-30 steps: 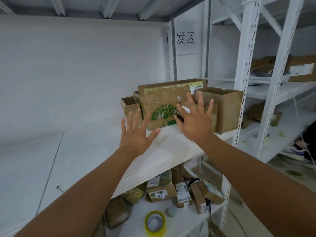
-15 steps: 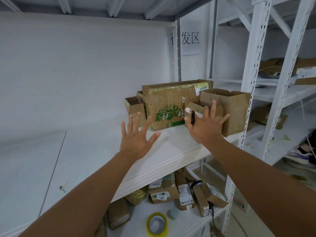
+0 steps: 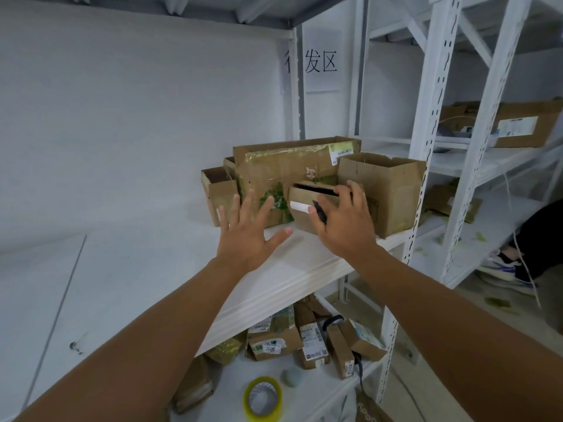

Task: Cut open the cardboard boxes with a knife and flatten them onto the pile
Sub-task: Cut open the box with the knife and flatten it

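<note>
We are at the box-selection step: no cut is started and nothing is flattened yet. The cardboard boxes stand in a group at the far right end of the white shelf. The small box, open at the top and bearing a white label, stands in front of the wide taped box and just beside the tall open box.

Our right hand is at the small box, fingers curled over its upper edge. A dark object, judged to be the knife, sits between thumb and palm of that hand; we cannot tell whether a blade is exposed. Our left hand hovers with fingers spread and straight, holding nothing, just in front of the wide taped box and clear of the shelf surface.

The next move calls for drawing the small box forward off the group, with the left hand taking one side to steady it. The knife shares the gripping hand, so we judge that the box must be handed to the left hand before any cutting begins. No flattened pile is in view.
</note>
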